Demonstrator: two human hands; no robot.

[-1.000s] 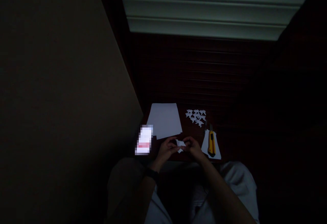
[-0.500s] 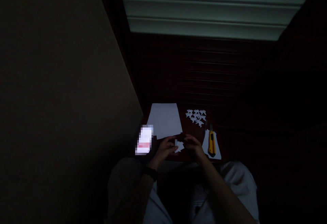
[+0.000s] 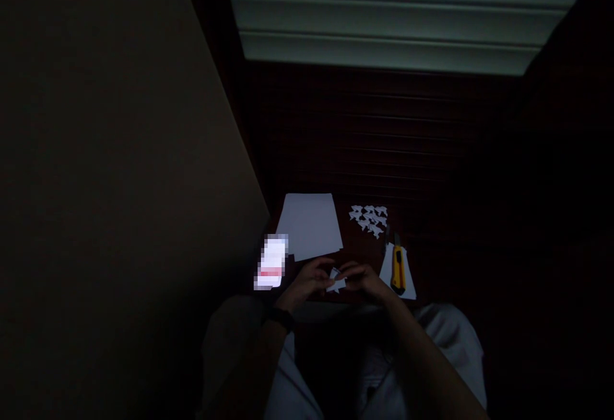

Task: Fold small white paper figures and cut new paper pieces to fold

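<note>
A: Hands?
B: Left hand (image 3: 308,279) and right hand (image 3: 368,279) meet at the near edge of the dark surface (image 3: 357,244), above the person's lap. The fingers of both are curled in, pinching a small white paper piece (image 3: 336,282) between the tips.

A: Change from half a second back?
B: Then the piece showed as an open, pointed shape between the hands. Now the hands have closed in, the right fingers lie over its top, and only a sliver shows. It looks like pressing or creasing; too dim to tell which fold.

A: Has the piece left the hands?
B: No, it's held in the same spot, just above the surface.

A: Around it?
B: From the piece: white paper sheet (image 3: 311,223) at 11 o'clock, a cluster of small folded paper shapes (image 3: 368,218) at 1 o'clock, and a yellow utility knife (image 3: 398,268) at 3 o'clock, lying on a paper scrap (image 3: 409,289). A lit screen (image 3: 272,261), blurred out, is at 9 o'clock. None of them has moved.

A: Wrist?
B: Dark band (image 3: 281,318) on the left one.
</note>
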